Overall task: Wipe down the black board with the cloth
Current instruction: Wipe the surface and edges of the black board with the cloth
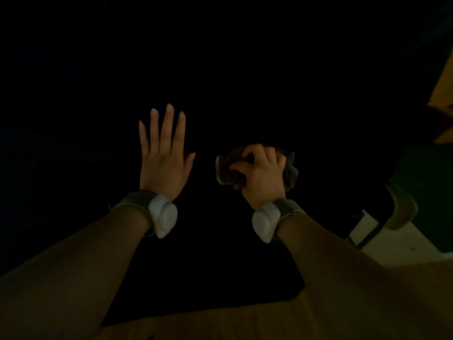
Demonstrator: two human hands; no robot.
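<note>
Head view, dim light. The large matte black board (245,82) fills most of the frame, so its long axis cannot be told; its near edge lies on a yellowish wooden table (232,322). The left hand (164,165) lies flat on the board, grip wide, straight fingers pointing far. Just right of it, the right hand (262,177) holds the bunched dark grey-brown cloth (226,171) on the board in a closed grip; the bundle's long axis runs left to right. Far right: a green area (429,180) and pale floor (392,244).

No readable text anywhere.
</note>
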